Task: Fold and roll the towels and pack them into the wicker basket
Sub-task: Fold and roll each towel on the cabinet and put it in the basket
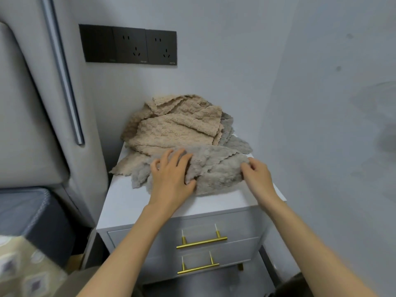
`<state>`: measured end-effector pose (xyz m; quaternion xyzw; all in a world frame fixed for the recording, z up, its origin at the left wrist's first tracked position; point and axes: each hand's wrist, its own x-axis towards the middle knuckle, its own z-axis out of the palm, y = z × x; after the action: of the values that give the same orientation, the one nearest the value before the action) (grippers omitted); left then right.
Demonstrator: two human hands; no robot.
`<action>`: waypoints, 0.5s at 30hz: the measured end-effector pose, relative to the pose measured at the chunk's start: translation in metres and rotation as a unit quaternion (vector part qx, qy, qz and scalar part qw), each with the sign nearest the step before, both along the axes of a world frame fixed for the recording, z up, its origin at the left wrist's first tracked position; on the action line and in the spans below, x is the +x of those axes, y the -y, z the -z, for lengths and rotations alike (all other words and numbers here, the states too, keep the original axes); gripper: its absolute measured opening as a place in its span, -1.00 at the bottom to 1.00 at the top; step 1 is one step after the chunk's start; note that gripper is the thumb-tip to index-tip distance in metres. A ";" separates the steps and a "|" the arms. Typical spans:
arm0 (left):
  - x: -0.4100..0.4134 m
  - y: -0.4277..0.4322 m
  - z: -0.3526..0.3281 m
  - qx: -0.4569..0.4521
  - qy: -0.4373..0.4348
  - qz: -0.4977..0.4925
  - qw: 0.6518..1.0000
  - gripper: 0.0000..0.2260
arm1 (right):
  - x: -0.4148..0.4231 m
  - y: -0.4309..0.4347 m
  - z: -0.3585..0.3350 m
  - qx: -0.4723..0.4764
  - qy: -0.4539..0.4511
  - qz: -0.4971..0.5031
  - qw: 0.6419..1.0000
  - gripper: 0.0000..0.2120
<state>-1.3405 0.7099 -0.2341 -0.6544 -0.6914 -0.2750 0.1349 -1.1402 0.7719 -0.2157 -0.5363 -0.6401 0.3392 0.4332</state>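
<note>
The grey towel (218, 170) lies crumpled across the white nightstand (214, 202) top, its near hem short of the 6 o'clock rim so that a bare strip of top shows there, with the heap of beige towels (175, 133) behind it toward 12 o'clock. The left hand (171, 174) rests flat on it with fingers spread, while the right hand (257, 174) pinches its wavy edge near the 3 o'clock rim in curled fingers. Walls stand close at 12 and 3 o'clock and a padded headboard (32, 125) at 9, leaving open room only toward 6.

No legible text; tiny marks on the socket panel (128, 45) unreadable.
</note>
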 end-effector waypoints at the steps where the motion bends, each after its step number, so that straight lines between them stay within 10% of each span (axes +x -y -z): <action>1: 0.006 0.001 -0.001 0.007 0.005 0.018 1.000 -0.56 | 0.008 -0.001 -0.002 -0.016 -0.026 0.011 0.999 -0.87; 5: 0.033 0.005 -0.006 0.008 0.149 0.110 0.983 -0.89 | 0.037 -0.005 -0.010 -0.078 -0.153 0.044 0.984 -0.75; 10: 0.059 0.009 -0.014 -0.027 0.388 0.222 0.894 -0.69 | 0.064 0.001 -0.023 -0.119 -0.313 0.037 0.942 -0.88; 15: 0.070 0.007 -0.020 -0.061 0.521 0.139 0.840 -0.73 | 0.086 0.014 -0.040 -0.139 -0.271 -0.036 0.952 -0.83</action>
<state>-1.2707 0.7026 -0.2142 -0.5108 -0.5764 -0.5484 -0.3255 -1.0546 0.7582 -0.1761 -0.4555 -0.4640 0.5731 0.4987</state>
